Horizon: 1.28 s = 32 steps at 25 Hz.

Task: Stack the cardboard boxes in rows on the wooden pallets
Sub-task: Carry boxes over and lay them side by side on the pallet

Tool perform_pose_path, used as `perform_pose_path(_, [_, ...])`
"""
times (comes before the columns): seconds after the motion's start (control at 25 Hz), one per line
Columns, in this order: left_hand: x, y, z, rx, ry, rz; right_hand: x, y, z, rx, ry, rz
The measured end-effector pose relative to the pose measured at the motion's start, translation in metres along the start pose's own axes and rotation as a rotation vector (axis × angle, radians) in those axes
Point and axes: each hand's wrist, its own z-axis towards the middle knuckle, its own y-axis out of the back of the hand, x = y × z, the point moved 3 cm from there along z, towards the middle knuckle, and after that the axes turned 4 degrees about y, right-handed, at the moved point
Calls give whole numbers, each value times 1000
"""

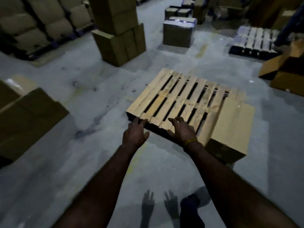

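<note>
A pale wooden pallet point(177, 96) lies on the grey concrete floor in front of me. One cardboard box point(230, 129) sits on its near right corner. My left hand point(134, 134) and my right hand point(182, 130) are stretched out side by side over the pallet's near edge, fingers spread, holding nothing. A yellow band circles my right wrist. More cardboard boxes lie low at the left point(29, 119) and stand in a tall stack point(120, 30) beyond the pallet.
A wrapped box point(178, 32) stands on the floor at the back. A dark pallet with wrapped goods point(256, 40) is at the far right, and tumbled boxes point(287, 69) at the right edge. Stacked boxes point(37, 22) fill the far left. My foot point(190, 204) shows below.
</note>
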Motion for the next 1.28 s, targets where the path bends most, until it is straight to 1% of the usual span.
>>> perform_pose_path(0.12, [74,46,-46,-43,151,-42,86,3,3,50,114,-31])
perform_pose_path(0.2, [122,67,-76,-59,249,-85,145,-3,5,120,214,-55])
perform_pose_path(0.36, [202,93,-119,-93,389,-133,249,-21,16,210,375,-122])
perform_pose_path(0.52, [271,110,-136,-127,523,-176,329,-51,43,269,514,-148])
perform_pose_path(0.68, [345,130,-116,-182,659,-194,407,-78,94,308,646,-157])
perform_pose_path(0.76, [377,139,-99,-202,698,-208,440,-90,126,317,709,-157])
perform_pose_path(0.96, [462,178,-40,-225,828,-237,536,-109,229,392,845,-159])
perform_pose_path(1.12, [514,211,-1,-313,915,-254,601,-119,294,414,899,-164])
perform_pose_path(1.28, [573,228,26,-320,985,-262,664,-141,337,463,957,-97])
